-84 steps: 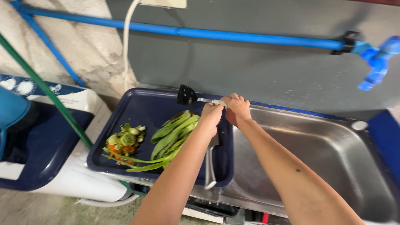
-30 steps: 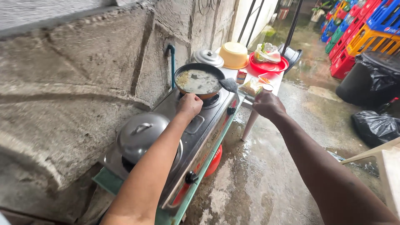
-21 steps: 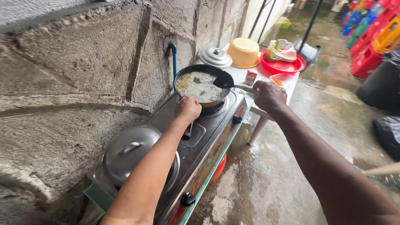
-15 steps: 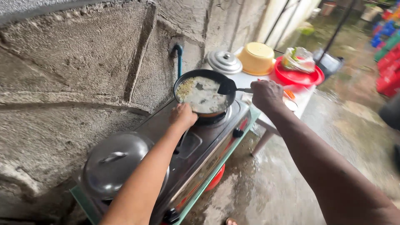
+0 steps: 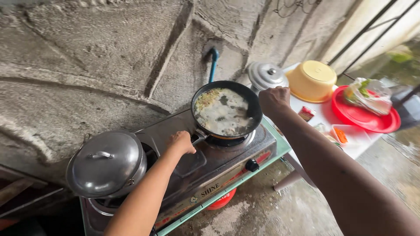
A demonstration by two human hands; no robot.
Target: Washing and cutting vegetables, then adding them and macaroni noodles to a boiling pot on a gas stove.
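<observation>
Steel-grey and domed, the lidded pot sits on the left burner of our two-burner stove, hard against the rough concrete wall. Just right of it, our left hand is closed around the handle of the black frying pan, most likely to steady it on the right burner. The pan's long axis runs from that handle at lower left up and away to the far rim at upper right, so the handle points back toward us and toward the pot. Inside, a pale, bubbling liquid with bits of green covers the base. Over the pan's right rim our right hand is curled shut as if on a utensil (what it grips is hidden behind the fist, and we cannot tell what it is). The two hands are well apart, one at each end of the pan. Farther right, a small white bench carries a metal lid, an upturned yellow bowl and a red plate with a bag of vegetables.
</observation>
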